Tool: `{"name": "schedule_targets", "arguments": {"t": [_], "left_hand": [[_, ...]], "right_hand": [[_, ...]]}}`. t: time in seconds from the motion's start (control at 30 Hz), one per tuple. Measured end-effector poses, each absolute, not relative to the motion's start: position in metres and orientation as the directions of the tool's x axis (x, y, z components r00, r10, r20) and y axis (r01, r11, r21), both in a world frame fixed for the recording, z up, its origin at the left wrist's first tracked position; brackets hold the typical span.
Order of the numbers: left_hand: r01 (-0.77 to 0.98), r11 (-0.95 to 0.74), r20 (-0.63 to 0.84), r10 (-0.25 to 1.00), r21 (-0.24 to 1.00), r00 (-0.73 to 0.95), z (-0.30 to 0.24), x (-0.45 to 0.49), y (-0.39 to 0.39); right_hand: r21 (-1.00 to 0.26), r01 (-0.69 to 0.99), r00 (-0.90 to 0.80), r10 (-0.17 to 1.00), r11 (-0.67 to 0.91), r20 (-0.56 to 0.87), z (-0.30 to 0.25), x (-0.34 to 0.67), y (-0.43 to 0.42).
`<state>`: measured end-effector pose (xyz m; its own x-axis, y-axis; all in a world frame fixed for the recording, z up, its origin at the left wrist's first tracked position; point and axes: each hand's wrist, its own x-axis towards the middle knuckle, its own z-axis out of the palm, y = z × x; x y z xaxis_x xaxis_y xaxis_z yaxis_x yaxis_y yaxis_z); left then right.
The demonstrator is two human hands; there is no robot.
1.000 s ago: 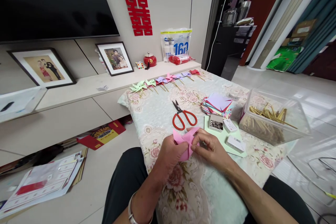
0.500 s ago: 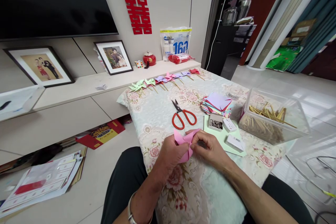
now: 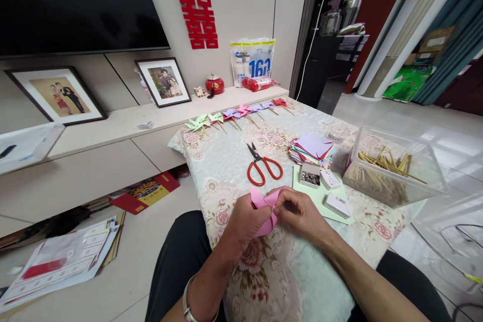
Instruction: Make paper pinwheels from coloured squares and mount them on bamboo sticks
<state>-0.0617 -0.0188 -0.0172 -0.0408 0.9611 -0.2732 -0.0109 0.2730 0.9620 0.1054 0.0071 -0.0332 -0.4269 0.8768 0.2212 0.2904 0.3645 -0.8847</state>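
A pink paper pinwheel with bent-in blades is held over the near part of the table. My left hand grips it from the left, thumb pressed on its middle. From the right, the fingers of my right hand pinch at its centre; whether a small pin is between the fingertips is hidden. Just beyond the hands lie red-handled scissors, blades parted. To the right, an open box of metal pins and small white boxes rest on a pale green sheet.
Finished pinwheels on sticks line the table's far edge. A stack of coloured paper squares sits beyond the pin box. On the right stands a clear plastic bin of thin sticks. Behind the table runs a low cabinet with picture frames.
Both hands stay in nearly the same place on the pink pinwheel. Its blades have shifted slightly; nothing else has visibly moved.
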Motion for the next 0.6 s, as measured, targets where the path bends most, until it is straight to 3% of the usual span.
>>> {"name": "schedule_targets", "arguments": {"t": [0.6], "left_hand": [[-0.012,0.255,-0.252,0.961,0.967,0.117,-0.0213,-0.0636,-0.0203]], "right_hand": [[-0.887,0.282,-0.424,0.877,0.366,0.227,-0.0328,0.1040,0.0071]]}}
